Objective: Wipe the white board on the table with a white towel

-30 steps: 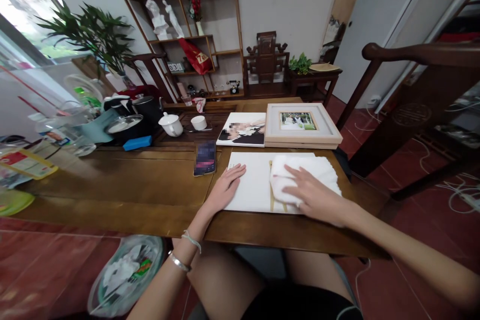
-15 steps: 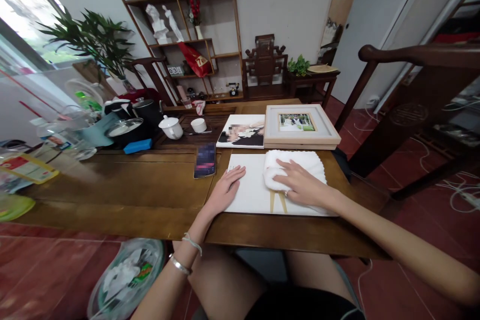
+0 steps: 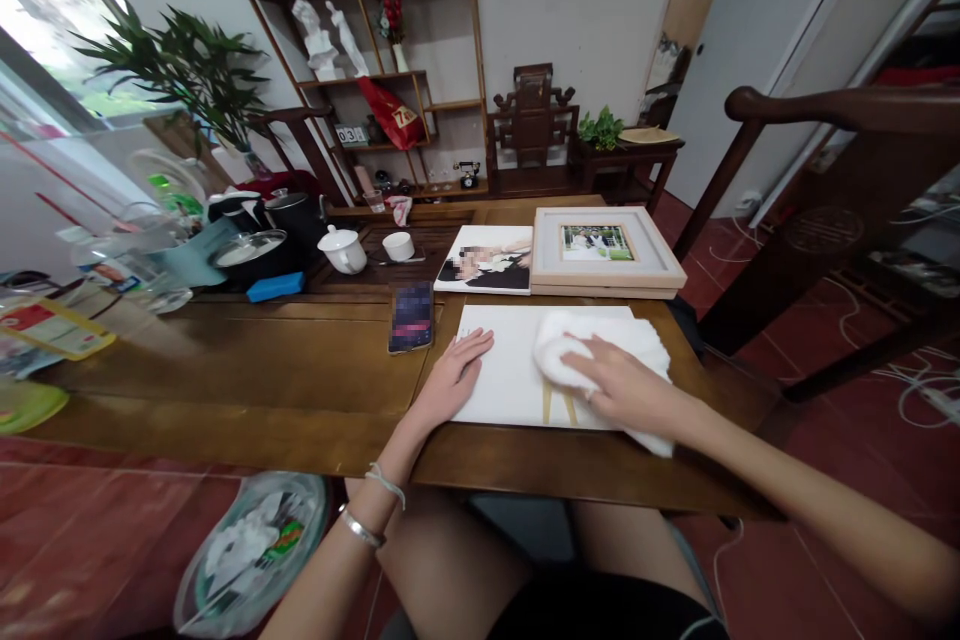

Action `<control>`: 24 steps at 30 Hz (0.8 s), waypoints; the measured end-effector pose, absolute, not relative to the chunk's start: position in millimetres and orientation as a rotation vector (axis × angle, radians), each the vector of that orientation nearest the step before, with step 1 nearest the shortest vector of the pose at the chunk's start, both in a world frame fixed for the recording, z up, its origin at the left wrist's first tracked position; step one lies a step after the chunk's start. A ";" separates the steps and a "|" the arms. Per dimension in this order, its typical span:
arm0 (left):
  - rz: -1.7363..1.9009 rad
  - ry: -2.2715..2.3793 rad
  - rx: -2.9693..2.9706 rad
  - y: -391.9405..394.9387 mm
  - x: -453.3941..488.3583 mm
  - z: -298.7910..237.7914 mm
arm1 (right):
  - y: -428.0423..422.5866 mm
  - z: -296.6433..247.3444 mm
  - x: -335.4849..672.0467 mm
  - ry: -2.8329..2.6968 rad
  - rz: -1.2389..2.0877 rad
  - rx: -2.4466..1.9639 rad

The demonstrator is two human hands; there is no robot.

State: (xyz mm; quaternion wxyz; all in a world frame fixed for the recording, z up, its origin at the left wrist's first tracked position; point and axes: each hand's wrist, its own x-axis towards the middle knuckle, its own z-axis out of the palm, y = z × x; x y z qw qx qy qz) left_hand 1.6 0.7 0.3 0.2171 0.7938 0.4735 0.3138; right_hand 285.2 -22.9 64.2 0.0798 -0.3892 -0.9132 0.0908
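Note:
A white photo album or panel (image 3: 506, 390) with tan stripes lies flat at the table's front edge. My left hand (image 3: 454, 375) rests on its left side, fingers stretched out and holding nothing. On the right side my right hand (image 3: 619, 380) presses a bunched white towel (image 3: 559, 340) against the surface, its fingers closed over the cloth. Part of the towel hangs past the panel's lower right edge. The hand and towel are slightly blurred, and they cover much of the panel's right part.
Behind the panel lie a photo print (image 3: 484, 265) and a framed picture (image 3: 607, 250) in a pale box. A phone (image 3: 411, 318) lies to the left. Farther left are a lidded white cup (image 3: 343, 250) and a blue sponge (image 3: 276, 286). A bin (image 3: 251, 555) stands below.
My right hand has slid right and slightly toward me with the towel, which is now more bunched and reaches over the panel's lower right edge. My left hand stays in place.

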 end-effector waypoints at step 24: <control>0.880 1.299 2.176 1.2 2.1 1.9 | -28.7 66.9 250.3 -2.934 0.100 -0.883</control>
